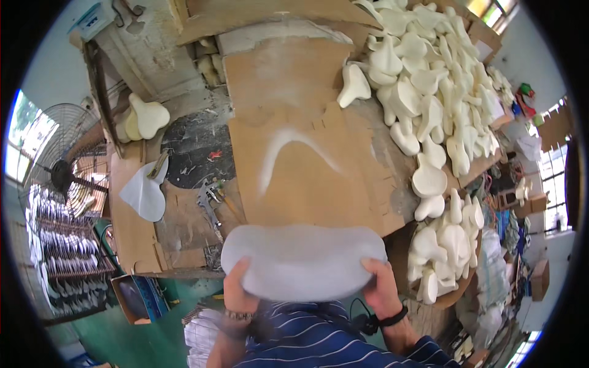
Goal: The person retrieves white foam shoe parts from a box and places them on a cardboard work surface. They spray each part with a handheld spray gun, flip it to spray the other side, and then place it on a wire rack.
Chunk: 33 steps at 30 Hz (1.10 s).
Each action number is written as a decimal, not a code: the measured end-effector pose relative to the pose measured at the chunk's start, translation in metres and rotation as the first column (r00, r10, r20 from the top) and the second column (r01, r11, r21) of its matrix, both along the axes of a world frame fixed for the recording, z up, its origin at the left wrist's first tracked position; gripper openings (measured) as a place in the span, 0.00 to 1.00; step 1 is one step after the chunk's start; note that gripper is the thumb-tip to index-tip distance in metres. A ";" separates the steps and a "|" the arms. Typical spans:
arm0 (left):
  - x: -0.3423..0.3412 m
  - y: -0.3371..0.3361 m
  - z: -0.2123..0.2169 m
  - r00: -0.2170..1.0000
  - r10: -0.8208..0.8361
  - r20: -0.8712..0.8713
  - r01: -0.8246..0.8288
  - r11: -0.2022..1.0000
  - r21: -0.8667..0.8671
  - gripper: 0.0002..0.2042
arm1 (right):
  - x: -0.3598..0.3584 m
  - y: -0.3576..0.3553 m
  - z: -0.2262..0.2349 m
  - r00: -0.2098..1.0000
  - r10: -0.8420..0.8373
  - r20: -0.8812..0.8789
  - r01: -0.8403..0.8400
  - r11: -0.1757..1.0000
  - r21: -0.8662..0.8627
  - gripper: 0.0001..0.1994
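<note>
Both my hands hold a wide, smooth, pale grey sheet with rounded ends, level in front of my body at the near edge of the table. My left hand grips its lower left part, the thumb on top and the fingers hidden beneath. At the lower right end, my right hand pinches it the same way. A spray gun lies on the table to the left of the sheet. Beyond it rests a flat, pale grey, heart-shaped piece.
Brown cardboard with a white arched spray mark covers the table's middle. Cream foam saddle pads are heaped at the right, with more in a box below. Other pads lie at far left. A fan and loaded rack stand left.
</note>
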<state>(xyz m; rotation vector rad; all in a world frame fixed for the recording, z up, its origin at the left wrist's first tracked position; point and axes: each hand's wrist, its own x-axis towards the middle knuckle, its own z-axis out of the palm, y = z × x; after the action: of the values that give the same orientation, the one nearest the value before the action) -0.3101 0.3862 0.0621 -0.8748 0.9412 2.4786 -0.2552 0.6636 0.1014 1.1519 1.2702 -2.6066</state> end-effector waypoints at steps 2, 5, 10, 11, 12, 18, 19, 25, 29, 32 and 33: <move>-0.010 0.004 -0.051 0.976 -0.071 -0.206 0.026 0.976 -0.216 0.19 | -0.036 0.021 -0.011 0.997 0.059 -0.039 -0.061 0.996 -0.063 0.20; -0.062 0.029 -0.030 0.980 0.051 -0.190 -0.072 0.992 -0.105 0.19 | -0.085 0.049 -0.020 0.989 0.129 -0.072 -0.135 0.987 -0.091 0.20; -0.118 0.065 0.033 0.953 0.124 -0.277 -0.127 0.992 0.008 0.20 | -0.146 0.079 0.016 0.937 0.228 -0.264 -0.226 0.973 0.038 0.22; -0.124 0.069 0.042 0.940 0.137 -0.311 -0.145 0.989 -0.001 0.20 | -0.153 0.083 0.018 0.916 0.257 -0.309 -0.252 0.966 0.055 0.22; -0.128 0.072 0.044 0.925 0.146 -0.350 -0.155 0.988 0.004 0.21 | -0.157 0.086 0.016 0.907 0.261 -0.329 -0.254 0.965 0.066 0.23; -0.124 0.090 -0.033 0.885 0.136 -0.445 -0.208 0.971 -0.116 0.26 | -0.156 0.099 -0.063 0.907 0.233 -0.351 -0.233 0.971 0.042 0.26; -0.121 0.098 -0.064 0.876 0.135 -0.462 -0.237 0.956 -0.171 0.26 | -0.150 0.104 -0.099 0.923 0.216 -0.317 -0.227 0.974 0.004 0.25; -0.099 0.062 -0.318 0.992 -0.052 -0.111 -0.015 0.845 -0.535 0.30 | -0.119 0.090 -0.308 0.964 0.258 0.059 -0.259 0.966 0.010 0.21; -0.095 0.080 -0.289 0.994 -0.041 -0.098 -0.007 0.893 -0.450 0.31 | -0.107 0.101 -0.310 0.978 0.191 0.079 -0.186 0.980 -0.070 0.20; -0.090 0.075 -0.297 0.996 -0.037 -0.086 -0.009 0.877 -0.481 0.33 | -0.111 0.099 -0.315 0.981 0.191 0.044 -0.183 0.973 -0.142 0.21; -0.090 0.070 -0.305 0.997 -0.038 -0.074 -0.003 0.875 -0.485 0.34 | -0.109 0.099 -0.318 0.980 0.196 0.038 -0.187 0.968 -0.165 0.22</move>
<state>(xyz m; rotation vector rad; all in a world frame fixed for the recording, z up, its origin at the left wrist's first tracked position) -0.4000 0.4560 -0.2428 -0.9048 1.6386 2.3059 -0.3643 0.7627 -0.2162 1.0111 1.0787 -2.4680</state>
